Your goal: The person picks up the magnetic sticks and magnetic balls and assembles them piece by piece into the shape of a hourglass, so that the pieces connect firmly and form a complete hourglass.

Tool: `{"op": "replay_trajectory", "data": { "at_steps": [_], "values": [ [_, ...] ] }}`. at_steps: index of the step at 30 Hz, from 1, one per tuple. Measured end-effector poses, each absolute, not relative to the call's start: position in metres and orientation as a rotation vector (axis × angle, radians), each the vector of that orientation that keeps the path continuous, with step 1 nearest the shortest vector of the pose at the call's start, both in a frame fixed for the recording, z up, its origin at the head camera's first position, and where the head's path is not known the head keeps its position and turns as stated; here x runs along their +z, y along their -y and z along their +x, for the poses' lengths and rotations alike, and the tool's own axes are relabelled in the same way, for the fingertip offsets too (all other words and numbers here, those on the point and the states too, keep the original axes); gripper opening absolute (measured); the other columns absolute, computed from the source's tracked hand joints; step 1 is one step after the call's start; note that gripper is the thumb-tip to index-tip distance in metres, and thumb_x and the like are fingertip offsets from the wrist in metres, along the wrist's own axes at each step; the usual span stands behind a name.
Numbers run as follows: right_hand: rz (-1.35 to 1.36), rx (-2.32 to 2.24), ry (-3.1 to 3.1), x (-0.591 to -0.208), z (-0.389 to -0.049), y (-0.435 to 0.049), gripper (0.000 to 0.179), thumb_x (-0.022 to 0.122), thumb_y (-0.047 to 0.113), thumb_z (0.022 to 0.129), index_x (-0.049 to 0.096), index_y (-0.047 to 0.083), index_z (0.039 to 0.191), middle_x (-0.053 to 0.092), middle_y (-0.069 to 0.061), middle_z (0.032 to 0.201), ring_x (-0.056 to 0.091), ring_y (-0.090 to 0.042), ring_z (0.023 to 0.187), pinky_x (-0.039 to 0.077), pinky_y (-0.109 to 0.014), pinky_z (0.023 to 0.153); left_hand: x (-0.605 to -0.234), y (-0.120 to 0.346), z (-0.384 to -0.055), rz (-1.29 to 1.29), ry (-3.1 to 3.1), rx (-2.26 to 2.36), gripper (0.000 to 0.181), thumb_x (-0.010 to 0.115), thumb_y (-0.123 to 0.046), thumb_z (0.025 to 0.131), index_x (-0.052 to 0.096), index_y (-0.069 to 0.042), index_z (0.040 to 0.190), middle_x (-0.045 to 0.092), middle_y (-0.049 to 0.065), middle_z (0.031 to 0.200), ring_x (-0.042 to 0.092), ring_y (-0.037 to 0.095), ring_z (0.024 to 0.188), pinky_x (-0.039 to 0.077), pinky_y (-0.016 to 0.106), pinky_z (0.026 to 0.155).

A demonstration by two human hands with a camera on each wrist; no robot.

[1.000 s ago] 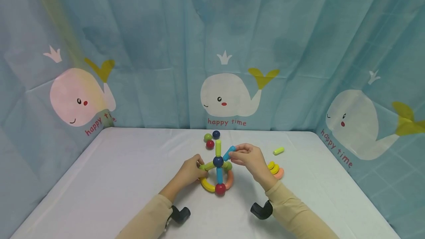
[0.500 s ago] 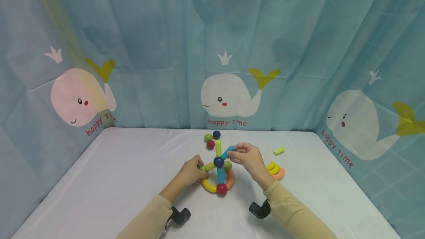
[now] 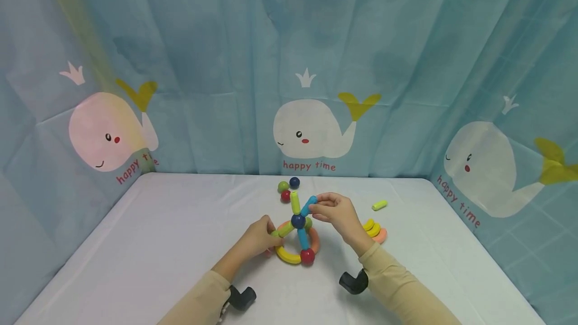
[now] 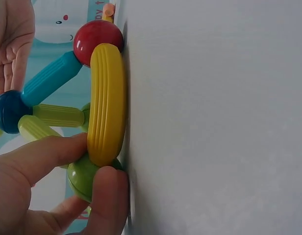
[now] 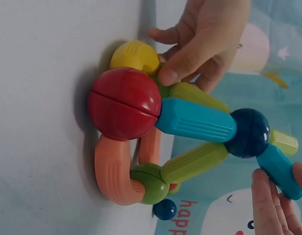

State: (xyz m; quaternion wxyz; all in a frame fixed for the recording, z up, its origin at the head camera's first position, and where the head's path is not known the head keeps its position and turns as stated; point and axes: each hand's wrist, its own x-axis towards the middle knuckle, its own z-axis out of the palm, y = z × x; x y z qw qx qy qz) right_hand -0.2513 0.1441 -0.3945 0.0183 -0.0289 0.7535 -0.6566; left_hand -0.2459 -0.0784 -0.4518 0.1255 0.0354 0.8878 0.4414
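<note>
A frame of magnetic sticks and balls stands mid-table, with a ring of curved yellow [image 4: 108, 105] and orange [image 5: 112, 169] sticks below. Straight sticks rise from the ring's red ball [image 3: 307, 256] and green balls to a dark blue ball [image 3: 298, 221] on top, where a lime stick [image 3: 295, 203] points upward. My left hand [image 3: 259, 236] pinches the left green ball [image 4: 81, 177] between thumb and fingers. Between the thumb and fingers of my right hand [image 3: 336, 214] is a short blue stick [image 5: 278, 171], slanting with its lower end against the dark blue ball.
Behind the frame lie a loose green ball [image 3: 283, 187], a dark blue ball [image 3: 294, 182] and a red ball [image 3: 285, 196]. On the right are a lime stick [image 3: 380, 205], curved yellow sticks [image 3: 372, 229] and an orange one [image 3: 381, 236]. A whale-print curtain [image 3: 217, 89] hangs behind the white table.
The blue stick in my right hand has come against the dark blue ball. The frame has turned and tilted, its front red ball shifting right. My left hand has moved slightly downward in view.
</note>
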Motion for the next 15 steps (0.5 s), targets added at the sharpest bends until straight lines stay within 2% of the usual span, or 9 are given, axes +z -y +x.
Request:
{"op": "replay_trajectory", "data": {
  "at_steps": [8,15],
  "values": [
    [-0.125,-2.025,-2.328,-0.397,-0.252,-0.146,0.031,0.076,0.014,0.087,0.066,-0.001,0.112,0.072,-0.006,0.093,0.073,-0.015,0.087,0.061,-0.034,0.082,-0.45,0.08,-0.241,0.12,-2.572,1.288,0.035,0.08,-0.019,0.083,0.05,-0.006,0.097,0.059,0.008,0.079,0.057,0.017,0.061,0.053,0.025,0.055],
    [-0.134,-1.963,-2.374,-0.399,-0.254,-0.165,0.04,0.076,0.022,0.088,0.065,0.0,0.119,0.072,-0.014,0.112,0.073,-0.02,0.101,0.058,-0.038,0.091,-0.451,0.085,-0.237,0.147,-2.552,1.271,0.037,0.081,-0.022,0.081,0.052,-0.007,0.098,0.059,0.006,0.085,0.057,0.017,0.069,0.054,0.026,0.058]
  ]
}}
